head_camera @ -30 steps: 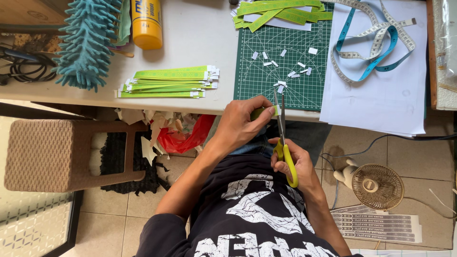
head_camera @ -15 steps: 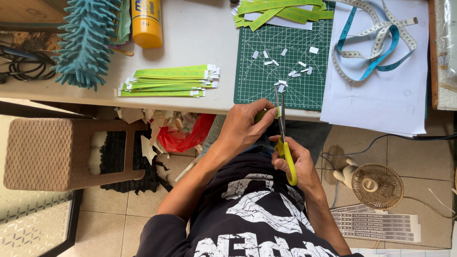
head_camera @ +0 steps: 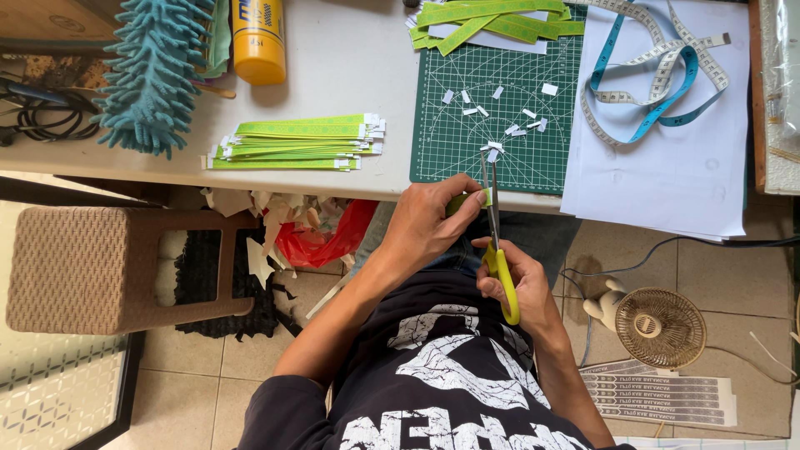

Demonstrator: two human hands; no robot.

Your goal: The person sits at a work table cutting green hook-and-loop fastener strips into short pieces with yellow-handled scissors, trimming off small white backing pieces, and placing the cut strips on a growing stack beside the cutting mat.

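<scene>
We hold one pair of scissors [head_camera: 498, 250] with yellow plastic handles in our right hand [head_camera: 517, 279], fingers closed through the loops, the two thin metal blades pointing up toward the edge of the surface [head_camera: 350, 67]. Our left hand [head_camera: 425, 221] is pinched narrow around one small green paper strip [head_camera: 463, 201], which touches the blades just below the surface edge. On the surface lies one green cutting mat [head_camera: 467, 142] printed with a white grid and curved lines, and on it about a dozen tiny white paper snippets [head_camera: 500, 125], scattered. At the mat's top sits a loose heap of green strips [head_camera: 492, 17], too overlapped to count. To the left is one neat, flat stack of green strips with white ends [head_camera: 292, 142]. One yellow cylindrical bottle [head_camera: 258, 42] lies near one fluffy teal duster [head_camera: 154, 75] with soft noodle-like strands. Two soft measuring tapes [head_camera: 658, 75], one white and one blue, coil on white paper sheets [head_camera: 658, 183]. Below, we see one woven brown stool [head_camera: 92, 267], one red plastic bag [head_camera: 325, 237] with paper scraps, and one small round fan [head_camera: 658, 325] on the tiled floor [head_camera: 733, 292].
</scene>
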